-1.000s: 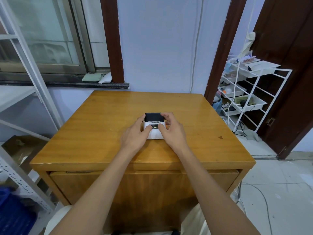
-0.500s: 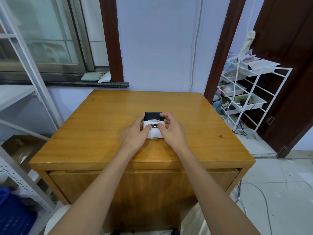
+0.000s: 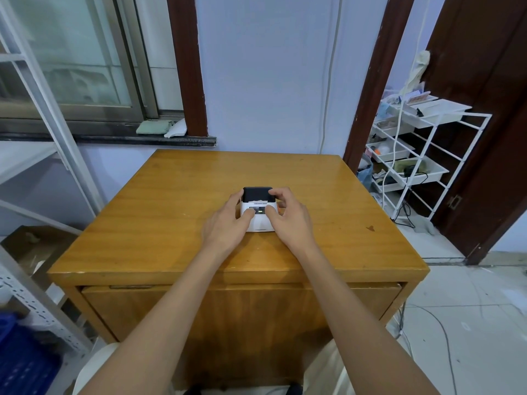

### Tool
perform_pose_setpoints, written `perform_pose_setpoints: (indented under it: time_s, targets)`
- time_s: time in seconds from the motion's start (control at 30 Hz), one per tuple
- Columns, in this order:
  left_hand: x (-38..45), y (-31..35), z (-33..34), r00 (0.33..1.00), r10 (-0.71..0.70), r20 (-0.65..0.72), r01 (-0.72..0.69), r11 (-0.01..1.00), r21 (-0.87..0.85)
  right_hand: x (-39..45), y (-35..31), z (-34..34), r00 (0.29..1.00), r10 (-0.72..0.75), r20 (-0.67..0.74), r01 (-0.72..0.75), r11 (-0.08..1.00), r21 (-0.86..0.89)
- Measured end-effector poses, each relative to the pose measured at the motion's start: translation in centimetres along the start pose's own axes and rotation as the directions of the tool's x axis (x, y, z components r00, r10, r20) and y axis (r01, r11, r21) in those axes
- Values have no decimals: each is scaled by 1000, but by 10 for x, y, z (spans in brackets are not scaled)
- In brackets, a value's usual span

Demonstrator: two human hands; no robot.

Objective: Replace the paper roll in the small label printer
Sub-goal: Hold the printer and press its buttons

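A small white label printer [image 3: 259, 220] with a black lid at its far end sits on the wooden table [image 3: 159, 212], near the middle. My left hand [image 3: 225, 226] grips its left side, thumb on the top face. My right hand [image 3: 288, 218] grips its right side, thumb also on the top face, fingers curled over the far right corner. A strip of white paper shows at the seam below the black lid. A small lit window shows between my thumbs. No loose paper roll is in view.
A white wire rack [image 3: 422, 155] with trays and cables stands to the right by a dark door. A grey metal shelf frame [image 3: 42, 143] and a blue crate [image 3: 20, 357] are on the left. The wall is just behind the table.
Both hands stay on the printer. The black lid looks slightly more raised, with a white paper edge now showing below it.
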State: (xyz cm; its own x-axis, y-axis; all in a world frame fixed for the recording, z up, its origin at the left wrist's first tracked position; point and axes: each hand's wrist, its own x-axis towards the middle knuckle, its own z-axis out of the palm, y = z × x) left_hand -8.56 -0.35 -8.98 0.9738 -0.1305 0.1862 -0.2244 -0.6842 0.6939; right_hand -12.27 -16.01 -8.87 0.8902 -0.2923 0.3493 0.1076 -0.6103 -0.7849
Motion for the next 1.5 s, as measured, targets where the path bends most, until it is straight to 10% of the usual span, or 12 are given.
perform_pose_setpoints:
  time_s: [1.5]
  targets:
    - [-4,1,-2,1000,-16,25,17,998,-53,2,1,2,1000,-7,-11,6,1000,-23]
